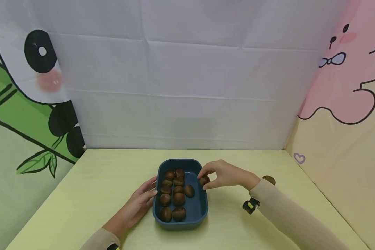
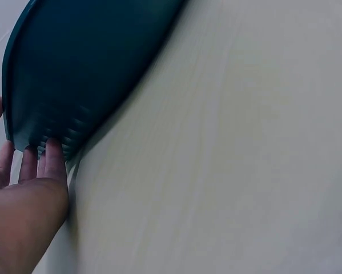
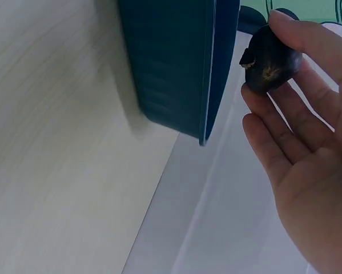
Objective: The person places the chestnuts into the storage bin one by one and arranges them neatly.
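A blue rectangular box (image 1: 180,225) stands on the table with several brown water chestnuts (image 1: 178,199) inside, mostly lined up along its left side. One lone water chestnut (image 1: 189,191) lies right of them. My right hand (image 1: 226,174) pinches another water chestnut (image 3: 272,61) between thumb and fingers, over the box's right rim in the head view. It is dark and round, with a small flap sticking out and a pale brown scar. My left hand (image 1: 139,202) touches the box's left side, its fingers against the outer wall (image 2: 85,74) and its thumb at the rim.
Behind my right sleeve (image 1: 287,215) a brown rounded thing (image 1: 269,179) shows on the pale yellow table (image 1: 118,166). A white cloth wall (image 1: 187,80) closes the back. Printed cartoon panels (image 1: 347,86) flank the table on both sides.
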